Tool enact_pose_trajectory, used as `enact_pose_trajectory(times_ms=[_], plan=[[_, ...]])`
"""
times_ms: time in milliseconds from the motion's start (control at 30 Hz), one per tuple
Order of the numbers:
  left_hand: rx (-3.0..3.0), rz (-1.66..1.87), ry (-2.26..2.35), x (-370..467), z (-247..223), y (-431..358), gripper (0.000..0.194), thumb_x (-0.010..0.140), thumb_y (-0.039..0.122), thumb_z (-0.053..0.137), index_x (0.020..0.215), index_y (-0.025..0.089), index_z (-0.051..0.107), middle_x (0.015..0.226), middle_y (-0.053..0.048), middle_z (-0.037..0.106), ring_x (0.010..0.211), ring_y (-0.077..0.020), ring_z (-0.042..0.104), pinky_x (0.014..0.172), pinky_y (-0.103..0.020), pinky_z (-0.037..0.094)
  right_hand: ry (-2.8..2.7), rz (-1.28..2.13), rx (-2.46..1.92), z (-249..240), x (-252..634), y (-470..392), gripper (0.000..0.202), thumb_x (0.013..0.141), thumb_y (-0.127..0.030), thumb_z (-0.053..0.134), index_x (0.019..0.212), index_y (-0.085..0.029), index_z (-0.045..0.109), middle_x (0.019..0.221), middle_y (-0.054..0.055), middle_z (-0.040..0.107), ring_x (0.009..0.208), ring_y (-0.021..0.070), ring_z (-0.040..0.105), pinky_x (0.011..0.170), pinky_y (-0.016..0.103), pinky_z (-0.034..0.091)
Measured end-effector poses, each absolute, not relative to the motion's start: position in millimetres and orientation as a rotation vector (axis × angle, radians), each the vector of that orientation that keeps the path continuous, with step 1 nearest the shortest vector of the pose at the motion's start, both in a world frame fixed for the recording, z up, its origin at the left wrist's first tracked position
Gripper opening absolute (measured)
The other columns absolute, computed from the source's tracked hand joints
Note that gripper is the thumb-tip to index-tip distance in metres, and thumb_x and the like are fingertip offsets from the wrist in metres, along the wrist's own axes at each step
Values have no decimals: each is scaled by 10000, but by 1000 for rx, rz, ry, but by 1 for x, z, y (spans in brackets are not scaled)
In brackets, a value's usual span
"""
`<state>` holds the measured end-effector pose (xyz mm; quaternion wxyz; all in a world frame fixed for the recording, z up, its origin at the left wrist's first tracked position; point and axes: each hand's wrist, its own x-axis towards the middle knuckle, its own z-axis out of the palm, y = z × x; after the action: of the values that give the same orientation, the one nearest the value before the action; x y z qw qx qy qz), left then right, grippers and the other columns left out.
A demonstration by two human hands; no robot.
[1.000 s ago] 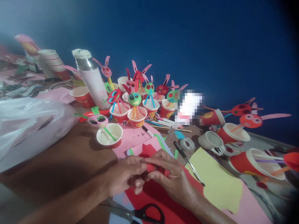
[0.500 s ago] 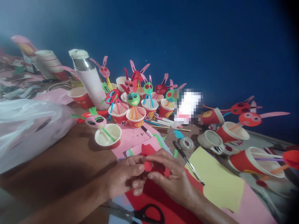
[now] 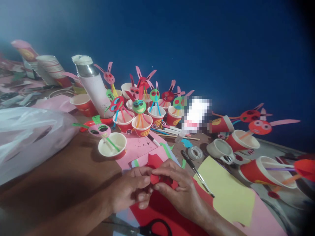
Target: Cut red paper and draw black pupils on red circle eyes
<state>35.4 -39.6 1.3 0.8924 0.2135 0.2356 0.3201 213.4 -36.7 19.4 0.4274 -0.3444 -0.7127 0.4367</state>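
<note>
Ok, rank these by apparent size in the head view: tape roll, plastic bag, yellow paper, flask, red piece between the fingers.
1. Plastic bag, running out of frame
2. Yellow paper
3. Flask
4. Tape roll
5. Red piece, partly covered

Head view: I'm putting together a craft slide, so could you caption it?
Left hand and right hand hold a small red piece over red paper, with cups and colourful paper faces beyond.

A plain, dark blue wall (image 3: 197, 49) spans the background, paling under a hazy whitish glow (image 3: 14, 16) at upper left and darkening toward the right, behind a brown, flat-topped table (image 3: 86, 160) bearing soft shadows.
</note>
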Motion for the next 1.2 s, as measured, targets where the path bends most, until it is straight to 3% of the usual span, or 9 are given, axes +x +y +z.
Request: enact_pose_trajectory(times_ms=[1200], plan=[[542, 700, 642, 34, 5, -37, 338, 641, 345, 772, 877, 152, 627, 586, 25, 570, 383, -29, 409, 399, -175, 391, -1795, 1097, -924, 22, 212, -41, 279, 788, -113, 652, 1028, -255, 650, 879, 5, 624, 815, 131, 584, 730, 250, 468]])
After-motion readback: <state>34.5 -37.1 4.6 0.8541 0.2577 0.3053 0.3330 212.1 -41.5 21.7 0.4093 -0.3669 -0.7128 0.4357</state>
